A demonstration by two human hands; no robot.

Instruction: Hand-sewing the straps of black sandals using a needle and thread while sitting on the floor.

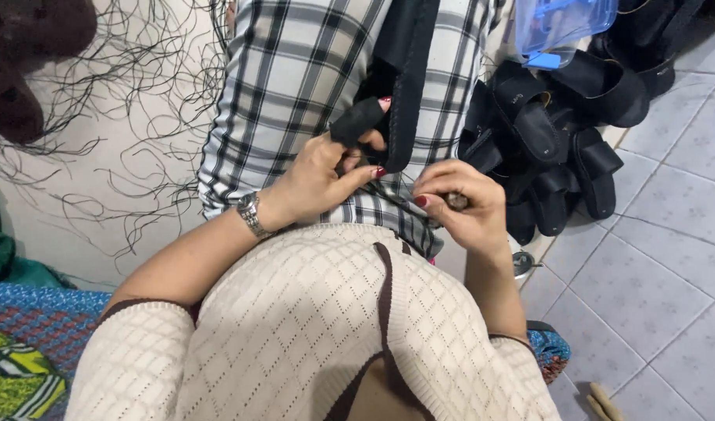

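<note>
We see L hand (326,175), fingers curled shut round black strap piece (400,86), one finger in a black guard. R hand (459,203) just beside, fingertips pinched on small dark tool (455,201). Pile of black sandals (548,148) beyond R fingers.

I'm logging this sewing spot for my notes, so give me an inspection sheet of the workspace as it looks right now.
Surface: checked cloth over the lap; grey tiled floor to the right.
Job's things: black strap piece held upright over the lap; small dark object pinched in the right hand, too small to identify.
Clutter: pile of black sandal uppers; blue plastic container above the pile.
Hands: left hand grips the strap, a black guard on one finger; right hand closed on the small object.
Cables: none; loose black threads strewn on the pale surface at left.
Surroundings: patterned fabric at lower left.
</note>
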